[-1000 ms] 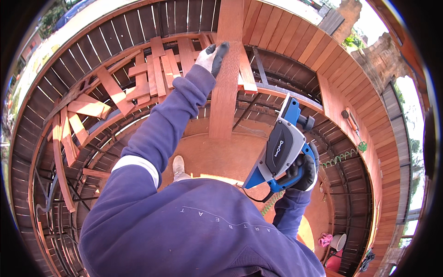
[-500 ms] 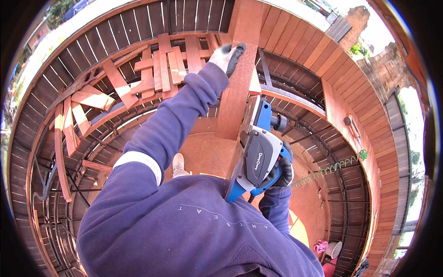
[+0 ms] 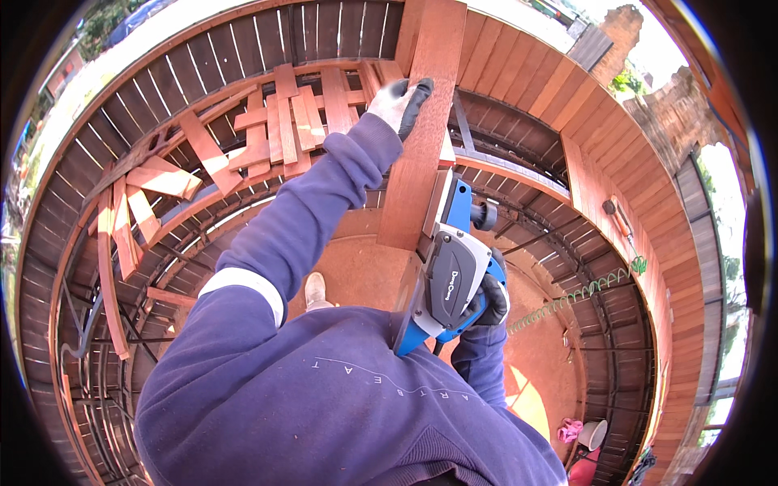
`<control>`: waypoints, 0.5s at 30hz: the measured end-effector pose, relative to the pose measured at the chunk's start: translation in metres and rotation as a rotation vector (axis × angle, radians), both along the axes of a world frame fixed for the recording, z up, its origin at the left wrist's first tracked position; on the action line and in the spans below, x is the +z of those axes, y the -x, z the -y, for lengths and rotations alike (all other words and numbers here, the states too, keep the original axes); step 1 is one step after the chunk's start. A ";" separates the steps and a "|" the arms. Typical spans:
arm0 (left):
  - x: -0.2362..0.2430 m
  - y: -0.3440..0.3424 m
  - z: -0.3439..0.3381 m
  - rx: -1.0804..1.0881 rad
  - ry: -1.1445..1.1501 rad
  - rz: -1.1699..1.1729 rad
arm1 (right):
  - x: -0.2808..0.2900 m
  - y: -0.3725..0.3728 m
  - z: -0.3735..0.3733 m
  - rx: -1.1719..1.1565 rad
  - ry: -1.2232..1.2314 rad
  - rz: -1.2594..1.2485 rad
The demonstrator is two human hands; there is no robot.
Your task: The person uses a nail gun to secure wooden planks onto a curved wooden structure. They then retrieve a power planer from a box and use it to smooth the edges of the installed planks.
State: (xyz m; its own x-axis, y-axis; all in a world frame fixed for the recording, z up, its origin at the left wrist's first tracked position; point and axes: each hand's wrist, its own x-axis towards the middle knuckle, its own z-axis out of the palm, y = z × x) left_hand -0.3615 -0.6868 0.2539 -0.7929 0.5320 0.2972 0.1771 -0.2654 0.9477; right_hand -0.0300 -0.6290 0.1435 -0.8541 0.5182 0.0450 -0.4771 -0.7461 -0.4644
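A wide reddish wooden plank runs away from my body at upper centre. My left hand, in a white and black glove, is closed on the plank's left edge with its dark fingers lying on the wood. Just right of the plank's near end, a blue and grey electric planer stands on its side, tilted toward me. My right hand, in a dark glove, is wrapped round the planer's rear handle. The planer body hides part of those fingers. Whether the planer's sole touches the plank is hard to tell.
Several loose boards lie on the curved ledge at upper left. A hammer-like tool with a wooden handle rests on the right-hand boards. A green coiled hose stretches across at right. A white bucket and pink cloth sit lower right.
The planer and my right hand have shifted slightly to the left. My left hand stays on the plank's edge.
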 end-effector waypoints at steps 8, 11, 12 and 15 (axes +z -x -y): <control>-0.003 -0.010 -0.010 -0.025 -0.024 0.005 | -0.007 0.004 -0.006 0.085 -0.025 -0.081; -0.002 -0.025 -0.009 0.018 0.061 -0.025 | -0.004 0.007 -0.005 0.011 -0.052 0.009; 0.000 -0.031 -0.005 -0.033 0.041 -0.052 | -0.004 0.006 -0.005 -0.011 -0.057 0.029; 0.001 -0.039 -0.001 -0.049 0.110 0.004 | -0.003 0.007 -0.003 -0.042 -0.068 0.036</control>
